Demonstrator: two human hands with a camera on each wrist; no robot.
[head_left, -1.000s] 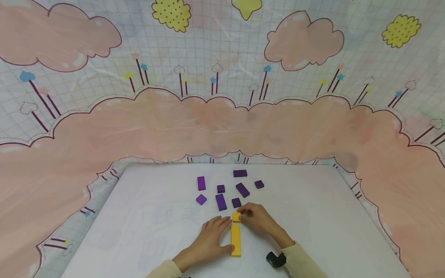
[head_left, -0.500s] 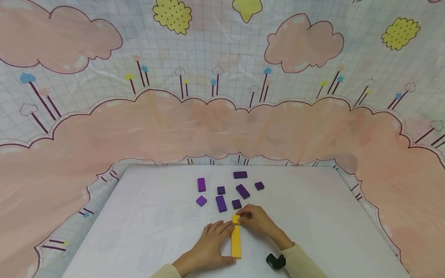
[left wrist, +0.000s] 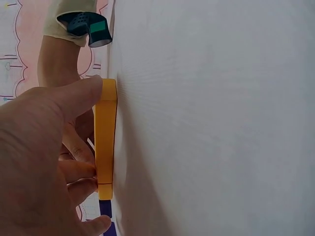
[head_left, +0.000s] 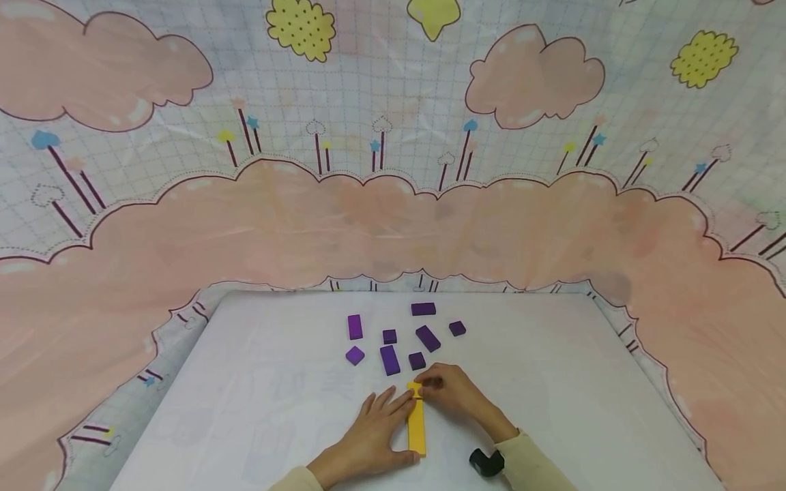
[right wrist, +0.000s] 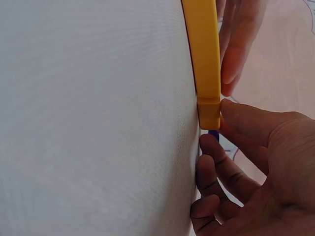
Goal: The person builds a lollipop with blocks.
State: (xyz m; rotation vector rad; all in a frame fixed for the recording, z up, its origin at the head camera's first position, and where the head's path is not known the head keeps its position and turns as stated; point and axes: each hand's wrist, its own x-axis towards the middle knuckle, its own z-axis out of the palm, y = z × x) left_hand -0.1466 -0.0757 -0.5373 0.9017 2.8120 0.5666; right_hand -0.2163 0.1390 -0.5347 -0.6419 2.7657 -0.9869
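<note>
A long yellow block [head_left: 416,429] lies on the white table, its far end against a small yellow block [head_left: 414,390]. My left hand [head_left: 374,433] spans the long block with fairly straight fingers. Its thumb [left wrist: 83,96] touches the near end, while fingertips rest by the joint between the two blocks. My right hand [head_left: 454,390] pinches the small block between thumb [right wrist: 246,118] and index finger, the latter partly hidden. The right hand's other fingers curl loosely beside the tabletop. In the right wrist view, the long block [right wrist: 204,49] and small block [right wrist: 209,114] line up end to end.
Several purple blocks, such as a small dark one [head_left: 417,361] and a longer one [head_left: 389,359], lie scattered beyond my hands on the white table [head_left: 245,382]. A black device [head_left: 487,463] sits by the right sleeve. A patterned cloth [head_left: 393,225] stands behind.
The small yellow block has come toward me and closed its gap with the long one. My left thumb has shifted from the long block's side to its near end.
</note>
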